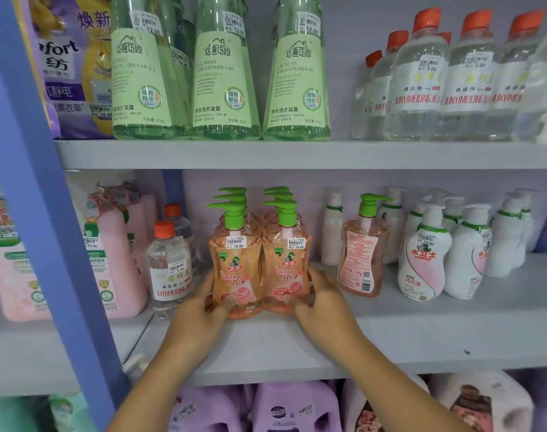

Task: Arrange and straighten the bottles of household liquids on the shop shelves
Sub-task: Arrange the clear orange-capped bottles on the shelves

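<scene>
Two rows of orange pump bottles with green pumps stand side by side on the middle shelf [422, 332]. My left hand [203, 310] grips the base of the front left orange bottle [236, 269]. My right hand [320, 302] grips the base of the front right orange bottle [288, 266]. Both front bottles are upright with labels facing me. A third orange pump bottle [362, 254] stands apart to the right, turned with its back label outward.
Clear bottles with orange caps [169, 263] stand left of my hands. White pump bottles [425, 257] fill the right. Pink refill bags [110, 251] sit at far left behind a blue upright post [47, 213]. Green laundry bottles [225, 73] line the upper shelf.
</scene>
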The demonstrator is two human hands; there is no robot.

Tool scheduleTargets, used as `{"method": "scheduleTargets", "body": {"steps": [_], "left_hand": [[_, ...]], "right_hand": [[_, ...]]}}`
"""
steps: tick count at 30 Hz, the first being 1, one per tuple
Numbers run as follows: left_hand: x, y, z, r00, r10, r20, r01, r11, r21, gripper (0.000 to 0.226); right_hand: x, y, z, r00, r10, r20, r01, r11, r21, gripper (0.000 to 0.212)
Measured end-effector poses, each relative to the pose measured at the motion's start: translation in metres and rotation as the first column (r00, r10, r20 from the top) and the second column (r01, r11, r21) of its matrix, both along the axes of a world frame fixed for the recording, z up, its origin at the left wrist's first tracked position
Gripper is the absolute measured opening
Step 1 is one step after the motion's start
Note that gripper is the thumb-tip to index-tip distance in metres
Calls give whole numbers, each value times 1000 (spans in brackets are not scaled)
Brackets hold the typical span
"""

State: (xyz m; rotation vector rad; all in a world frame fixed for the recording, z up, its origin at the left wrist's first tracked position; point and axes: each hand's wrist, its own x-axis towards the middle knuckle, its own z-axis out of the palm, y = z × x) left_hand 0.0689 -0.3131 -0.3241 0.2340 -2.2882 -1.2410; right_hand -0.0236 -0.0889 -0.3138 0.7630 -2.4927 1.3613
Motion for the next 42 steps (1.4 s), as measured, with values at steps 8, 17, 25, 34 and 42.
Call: {"method": "scheduleTargets", "body": {"steps": [8,17,25,34,42], "left_hand": [[3,-3,-4,999,-46,-21,48,996,82,52],[3,6,1,996,-61,-72,70,990,126,49],[32,46,0,933,169,-317,-192,980,-44,29],[52,91,1,971,-26,-236,24,1000,-13,63],[53,51,1,966,110,-233,-96,993,70,53]], "right_hand": [[-25,45,20,908,-379,-177,276,861,-427,31],[-77,75,35,918,-355,179,377,919,-112,44],[31,58,19,949,-312,-51,314,949,22,55],[86,17,12,990,143,-14,-144,989,-39,78],[55,3,7,991,134,9,-126,948,-293,48]]}}
